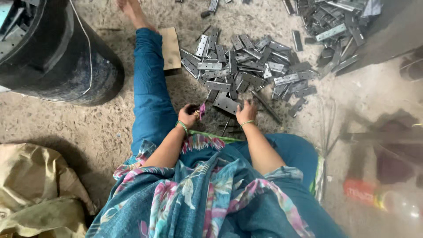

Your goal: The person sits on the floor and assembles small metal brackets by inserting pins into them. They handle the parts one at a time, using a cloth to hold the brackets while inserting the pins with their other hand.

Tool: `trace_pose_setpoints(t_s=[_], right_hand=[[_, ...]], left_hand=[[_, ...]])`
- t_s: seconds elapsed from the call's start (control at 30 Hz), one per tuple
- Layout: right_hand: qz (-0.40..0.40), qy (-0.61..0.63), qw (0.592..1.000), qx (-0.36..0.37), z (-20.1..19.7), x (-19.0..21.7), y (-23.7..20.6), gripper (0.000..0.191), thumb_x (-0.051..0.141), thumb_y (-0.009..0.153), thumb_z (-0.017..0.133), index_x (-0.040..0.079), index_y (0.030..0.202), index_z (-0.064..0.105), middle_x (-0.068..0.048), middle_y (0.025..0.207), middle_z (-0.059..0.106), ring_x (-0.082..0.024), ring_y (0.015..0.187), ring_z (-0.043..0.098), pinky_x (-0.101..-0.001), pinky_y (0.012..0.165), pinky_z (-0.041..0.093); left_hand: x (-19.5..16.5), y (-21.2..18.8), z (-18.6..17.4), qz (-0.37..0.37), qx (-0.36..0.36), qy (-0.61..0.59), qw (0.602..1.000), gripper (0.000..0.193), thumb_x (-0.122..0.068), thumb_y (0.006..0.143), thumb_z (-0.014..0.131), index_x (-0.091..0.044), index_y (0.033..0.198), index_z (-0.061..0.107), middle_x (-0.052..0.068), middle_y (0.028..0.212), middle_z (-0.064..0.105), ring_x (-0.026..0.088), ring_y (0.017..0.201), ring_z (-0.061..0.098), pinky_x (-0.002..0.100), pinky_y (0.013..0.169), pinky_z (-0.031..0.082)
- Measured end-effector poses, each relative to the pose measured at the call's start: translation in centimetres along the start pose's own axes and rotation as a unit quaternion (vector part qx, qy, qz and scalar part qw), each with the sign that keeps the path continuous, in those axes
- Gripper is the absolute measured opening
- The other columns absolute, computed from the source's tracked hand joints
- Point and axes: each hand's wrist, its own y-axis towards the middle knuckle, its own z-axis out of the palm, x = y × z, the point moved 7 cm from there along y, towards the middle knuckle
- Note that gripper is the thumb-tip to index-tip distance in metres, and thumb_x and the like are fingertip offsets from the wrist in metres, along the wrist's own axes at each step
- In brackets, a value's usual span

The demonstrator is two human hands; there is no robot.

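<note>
I sit on a dirt floor with one leg stretched out. A heap of flat grey metal hinges lies in front of me. My left hand is curled shut around a small dark object with a pink tip, just left of the nearest hinge plate. My right hand rests fingers-down on the front edge of the heap, touching that plate and a thin metal rod. Whether it grips anything is hidden.
A big black drum stands at the left. A second hinge pile lies at top right. A piece of cardboard sits beside my leg. A tan sack is at bottom left, a plastic bottle at bottom right.
</note>
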Motion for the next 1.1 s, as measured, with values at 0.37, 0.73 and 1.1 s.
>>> trace_pose_setpoints(t_s=[0.37,0.73,1.1], right_hand=[[-0.214,-0.062,0.966,0.127,4.0,7.7,2.7,0.08,0.042,0.093,0.064,0.016,0.16,0.029,-0.022,0.158,0.036,-0.044,0.141,0.036,-0.0596,0.109,0.032],[-0.23,-0.131,0.957,0.118,7.1,8.2,3.1,0.057,0.025,0.101,0.057,0.008,0.154,0.046,-0.02,0.126,0.06,-0.038,0.115,0.055,-0.0499,0.102,0.044],[0.153,0.501,0.822,0.223,5.0,3.3,3.7,0.036,0.03,0.102,0.057,0.0,0.118,0.071,-0.009,0.085,0.072,-0.021,0.072,0.067,-0.0391,0.069,0.056]], left_hand=[[1.2,-0.2,-0.3,-0.023,0.041,0.004,0.999,0.032,0.001,0.087,0.071,0.001,0.119,0.069,0.009,0.109,0.077,0.016,0.1,0.071,0.03,0.089,0.058],[0.8,0.9,-0.4,-0.049,0.041,0.058,0.996,0.036,0.0,0.082,0.08,0.0,0.117,0.07,0.009,0.108,0.077,0.014,0.097,0.072,0.029,0.088,0.059],[-0.5,0.7,-0.4,-0.042,0.035,0.023,0.998,0.032,-0.002,0.084,0.079,0.002,0.114,0.07,0.01,0.104,0.077,0.015,0.093,0.071,0.029,0.083,0.059]])
